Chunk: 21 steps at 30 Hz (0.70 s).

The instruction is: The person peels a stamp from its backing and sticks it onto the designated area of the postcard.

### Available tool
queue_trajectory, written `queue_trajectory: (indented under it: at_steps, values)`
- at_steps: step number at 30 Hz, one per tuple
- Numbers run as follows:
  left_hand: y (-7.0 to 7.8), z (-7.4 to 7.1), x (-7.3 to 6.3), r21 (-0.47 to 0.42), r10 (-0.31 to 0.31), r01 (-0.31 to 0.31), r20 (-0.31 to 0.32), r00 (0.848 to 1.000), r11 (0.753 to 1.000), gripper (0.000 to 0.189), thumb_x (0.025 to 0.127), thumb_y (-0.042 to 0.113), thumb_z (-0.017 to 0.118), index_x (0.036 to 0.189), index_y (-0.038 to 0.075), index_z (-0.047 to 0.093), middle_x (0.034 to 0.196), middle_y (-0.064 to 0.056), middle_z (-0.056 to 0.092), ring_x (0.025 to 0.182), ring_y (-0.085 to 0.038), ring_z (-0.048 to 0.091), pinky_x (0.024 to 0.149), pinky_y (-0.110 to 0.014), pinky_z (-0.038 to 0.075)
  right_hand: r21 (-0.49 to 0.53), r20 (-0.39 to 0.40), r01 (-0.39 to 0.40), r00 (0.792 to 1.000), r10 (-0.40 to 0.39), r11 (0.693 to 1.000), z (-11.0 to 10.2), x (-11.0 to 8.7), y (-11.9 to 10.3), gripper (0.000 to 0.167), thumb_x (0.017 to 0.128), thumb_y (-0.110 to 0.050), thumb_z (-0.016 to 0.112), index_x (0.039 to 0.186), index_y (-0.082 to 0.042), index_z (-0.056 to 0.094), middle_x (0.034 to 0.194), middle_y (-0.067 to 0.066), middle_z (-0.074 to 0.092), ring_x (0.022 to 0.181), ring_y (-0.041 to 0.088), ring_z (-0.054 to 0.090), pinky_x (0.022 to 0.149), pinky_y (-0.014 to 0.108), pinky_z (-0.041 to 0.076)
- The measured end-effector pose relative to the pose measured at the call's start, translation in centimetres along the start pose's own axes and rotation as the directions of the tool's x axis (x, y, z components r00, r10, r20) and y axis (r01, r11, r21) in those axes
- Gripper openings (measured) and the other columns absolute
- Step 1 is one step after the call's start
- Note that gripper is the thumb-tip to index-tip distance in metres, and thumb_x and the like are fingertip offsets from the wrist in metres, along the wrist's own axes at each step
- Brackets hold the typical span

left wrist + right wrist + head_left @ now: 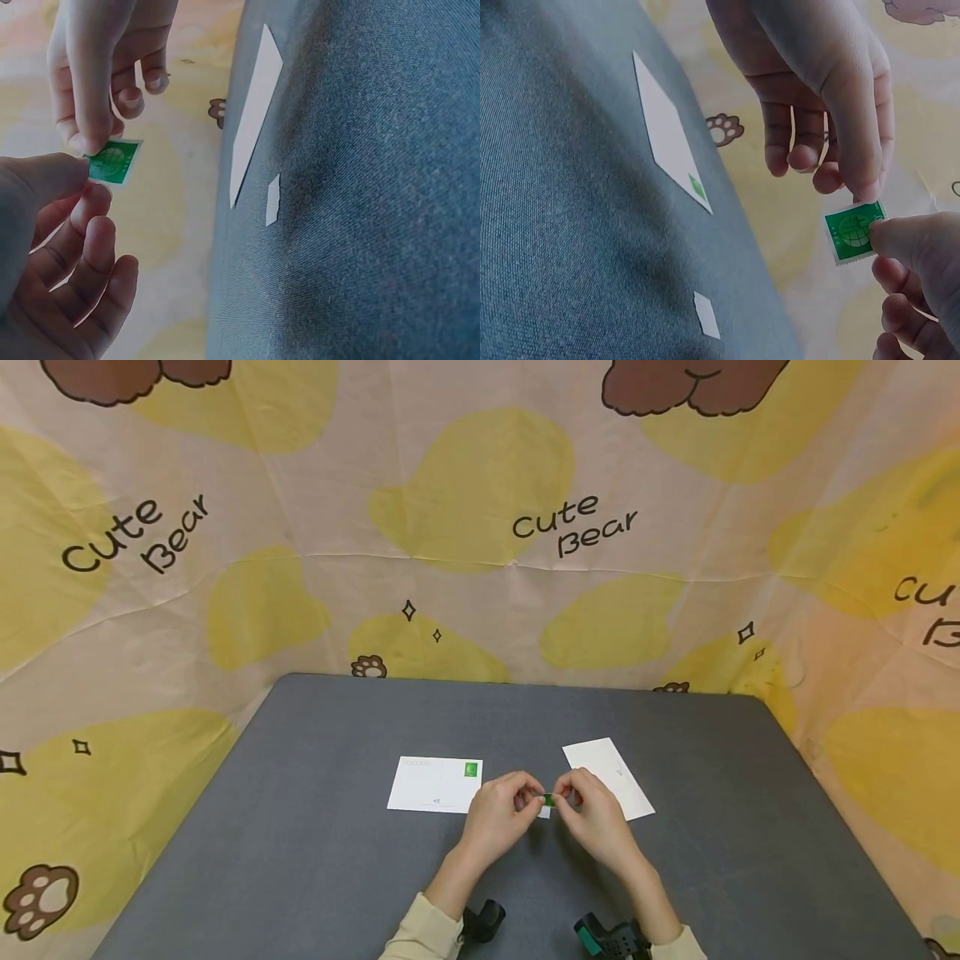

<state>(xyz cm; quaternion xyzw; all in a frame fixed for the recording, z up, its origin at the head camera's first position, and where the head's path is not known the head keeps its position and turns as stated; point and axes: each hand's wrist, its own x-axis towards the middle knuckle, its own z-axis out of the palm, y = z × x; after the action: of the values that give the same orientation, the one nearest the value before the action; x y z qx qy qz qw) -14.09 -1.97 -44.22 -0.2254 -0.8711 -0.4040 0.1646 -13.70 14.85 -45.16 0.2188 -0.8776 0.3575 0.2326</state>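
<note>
A green postage stamp [548,799] with a globe design and a perforated white edge is held up above the table between both hands. My left hand [501,810] pinches one edge of the stamp [114,162] between thumb and index finger. From the other side, my right hand [596,817] pinches it the same way. Below them a small white paper piece [545,812] lies on the table, partly hidden by the hands. To the left lies a white envelope [431,785] bearing a green stamp [471,769] in its upper right corner. Beside my right hand, another white envelope [618,777] lies at a slant.
The dark grey table [322,852] has rounded far corners. Behind it hangs a patterned cloth [472,485] with yellow patches and printed lettering. Black camera mounts [486,920] are on both wrists.
</note>
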Motion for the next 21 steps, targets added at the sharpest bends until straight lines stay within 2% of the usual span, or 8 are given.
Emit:
queue_trajectory:
  at_steps: [4,9,11,21]
  values:
    - [-0.06,0.12,-0.07,0.005,-0.003,0.003,-0.003,1.0,1.0,0.005,0.078,0.01,0.067,0.078,0.015,0.067,0.064,0.008,0.058,0.057,-0.009,0.055,0.052,-0.01,0.037,0.013,-0.004,0.018,1.0,-0.018,1.0,0.11,0.11,-0.15,0.023,0.072,0.001,0.07,0.079,-0.014,0.055,0.073,-0.007,0.049,0.064,0.014,0.047,0.058,0.02,0.037]
    - [-0.15,0.25,-0.1,0.021,-0.013,0.013,-0.018,1.0,1.0,0.005,0.078,0.011,0.067,0.076,0.016,0.066,0.062,0.008,0.059,0.055,-0.007,0.054,0.052,-0.01,0.036,0.026,0.0,0.034,0.999,-0.034,0.999,0.15,0.12,-0.18,0.009,0.085,-0.014,0.063,0.079,-0.014,0.056,0.074,-0.007,0.049,0.064,0.013,0.047,0.059,0.019,0.038]
    - [-0.16,0.28,-0.12,0.021,-0.018,0.018,-0.024,1.0,1.0,0.005,0.079,0.011,0.067,0.076,0.016,0.066,0.062,0.008,0.059,0.055,-0.005,0.054,0.052,-0.01,0.037,0.028,0.003,0.033,0.999,-0.033,0.999,0.16,0.14,-0.22,0.012,0.089,-0.021,0.059,0.079,-0.014,0.057,0.074,-0.008,0.049,0.065,0.013,0.047,0.059,0.018,0.037]
    - [-0.13,0.28,-0.17,0.014,-0.017,0.018,-0.066,0.998,1.0,0.007,0.079,0.011,0.068,0.075,0.017,0.066,0.062,0.008,0.061,0.055,0.002,0.049,0.052,-0.011,0.039,0.035,0.007,0.015,1.0,-0.016,0.999,0.15,0.17,-0.51,0.012,0.089,-0.021,0.059,0.079,-0.014,0.058,0.073,-0.007,0.048,0.063,0.016,0.047,0.057,0.019,0.037]
